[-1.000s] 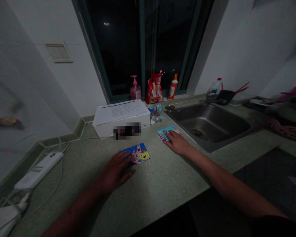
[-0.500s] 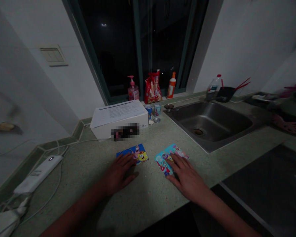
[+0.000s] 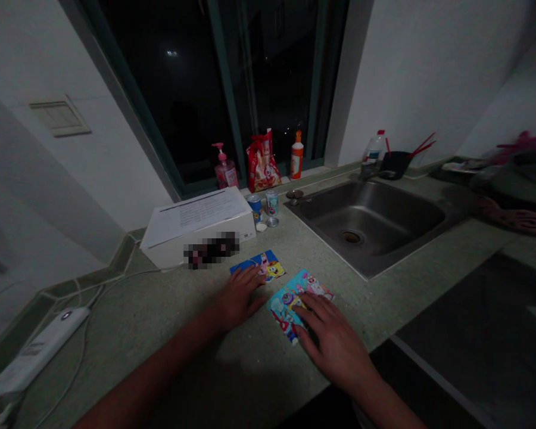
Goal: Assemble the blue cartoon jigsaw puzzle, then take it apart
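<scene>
- I see two cards on the surface [image 3: 170, 304].
- Left hand [image 3: 239, 300] lies palm-down, grip open, holding nothing, fingertips on the SpongeBob card [image 3: 261, 265].
- Right hand [image 3: 333, 339] lies palm-down, grip open, resting on the teal cartoon card [image 3: 286, 304].

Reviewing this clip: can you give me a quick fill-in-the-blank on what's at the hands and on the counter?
1. The left hand has its fingertips on a cartoon card showing Patrick and ____.
2. The right hand lies on a light blue card, which is nearer the steel sink than the ____ blue card.
3. A printed sheet lies on ____ of a white box.
4. The pump bottle by the window holds ____ liquid.

SpongeBob; dark; top; pink
</scene>
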Motion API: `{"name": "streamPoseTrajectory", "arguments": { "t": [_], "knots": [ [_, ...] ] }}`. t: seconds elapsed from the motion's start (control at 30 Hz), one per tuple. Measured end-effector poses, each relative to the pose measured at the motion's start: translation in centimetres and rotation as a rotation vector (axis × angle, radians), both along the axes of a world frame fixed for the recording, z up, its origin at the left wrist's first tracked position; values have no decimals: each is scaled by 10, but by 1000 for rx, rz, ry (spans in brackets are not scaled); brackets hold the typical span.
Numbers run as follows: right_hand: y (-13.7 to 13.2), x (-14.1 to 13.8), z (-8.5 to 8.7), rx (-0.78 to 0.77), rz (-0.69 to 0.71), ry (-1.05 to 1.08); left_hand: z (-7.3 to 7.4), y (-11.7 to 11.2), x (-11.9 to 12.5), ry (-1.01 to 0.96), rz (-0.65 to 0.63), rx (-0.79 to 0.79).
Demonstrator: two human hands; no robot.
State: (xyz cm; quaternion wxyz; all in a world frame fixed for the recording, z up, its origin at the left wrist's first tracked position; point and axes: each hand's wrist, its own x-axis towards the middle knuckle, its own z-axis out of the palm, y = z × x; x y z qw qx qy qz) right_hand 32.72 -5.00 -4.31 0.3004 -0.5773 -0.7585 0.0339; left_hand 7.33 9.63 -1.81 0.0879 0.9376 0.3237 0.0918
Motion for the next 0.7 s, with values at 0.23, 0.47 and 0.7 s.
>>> {"name": "streamPoseTrajectory", "arguments": {
  "t": [0.23, 0.47, 0.7],
  "knots": [
    [0, -1, -1, 14, 6, 48, -3, 53, 76, 27, 29, -9],
    [-1, -2, 3, -36, 5, 50, -7, 93, 123, 22, 9, 20],
    [-2, -2, 1, -60, -3, 53, -8, 111, 143, 30, -7, 24]
  ]
}}
